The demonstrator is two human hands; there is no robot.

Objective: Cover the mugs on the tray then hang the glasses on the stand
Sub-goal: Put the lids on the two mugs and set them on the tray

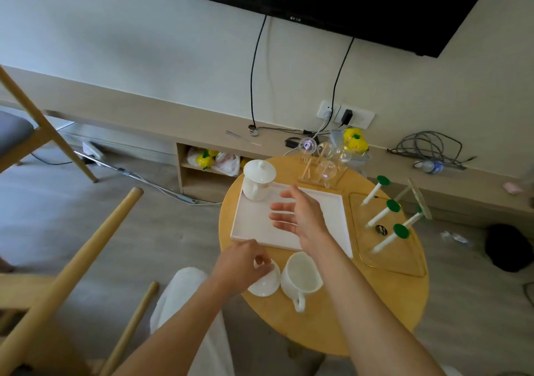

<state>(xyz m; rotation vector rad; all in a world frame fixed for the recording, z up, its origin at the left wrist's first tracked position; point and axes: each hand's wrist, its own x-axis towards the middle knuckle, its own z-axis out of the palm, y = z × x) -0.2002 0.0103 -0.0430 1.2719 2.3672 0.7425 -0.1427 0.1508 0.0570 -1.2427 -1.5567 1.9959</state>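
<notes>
Covering step, and only half done. On the flat white rectangular tray [254, 225], at its far left corner, one white ceramic mug [255, 186] already wears its domed lid. The second white ceramic mug [300, 277] sits open on the round wooden desk [375, 303], just off the tray's near edge, handle toward the person. Beside it, nearer the tray's near left corner, lies the loose white ceramic lid [264, 283], and the left hand [242, 263] is on it, fingers [261, 260] pinched round the knob. The right hand [300, 217] hovers over the tray's middle, fingers spread wide, holding nothing.

Next, I'd say: lift that lid across onto the open mug, level so it seats, and get the mug onto the tray. Beyond the tray's far edge, clear round glasses [326, 156] wait on a small wooden rack; to its right, the green-capped white peg stand [387, 214] is bare.
</notes>
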